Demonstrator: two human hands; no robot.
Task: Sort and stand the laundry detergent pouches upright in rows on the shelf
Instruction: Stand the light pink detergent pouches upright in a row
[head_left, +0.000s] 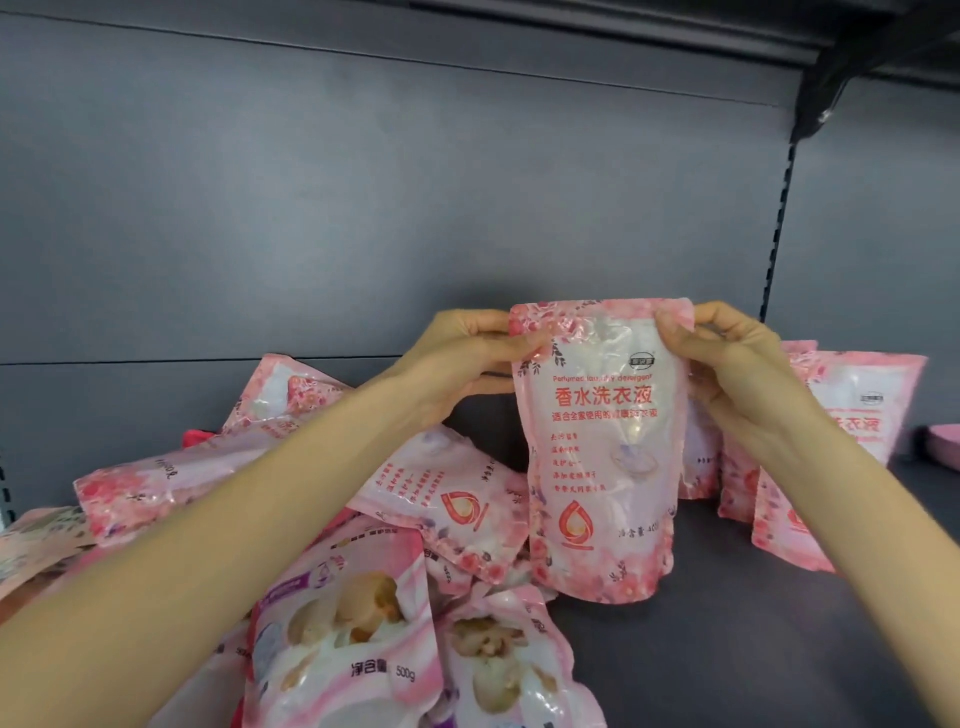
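I hold a pink flowered detergent pouch (602, 452) upright, its base on or just above the dark shelf (727, 623). My left hand (467, 353) pinches its top left corner. Its top right corner is pinched by my right hand (727, 353). A loose heap of pink pouches (291, 467) lies to the left, with two pouches bearing a pale flower picture (343, 639) in front. At the right, several pink pouches (852, 415) stand upright, partly hidden behind my right forearm.
The grey back panel (415, 208) closes the shelf behind. A slotted upright (776, 228) runs down at the right. A pink object (943, 447) sits at the far right edge. Bare shelf floor lies under and in front of the held pouch.
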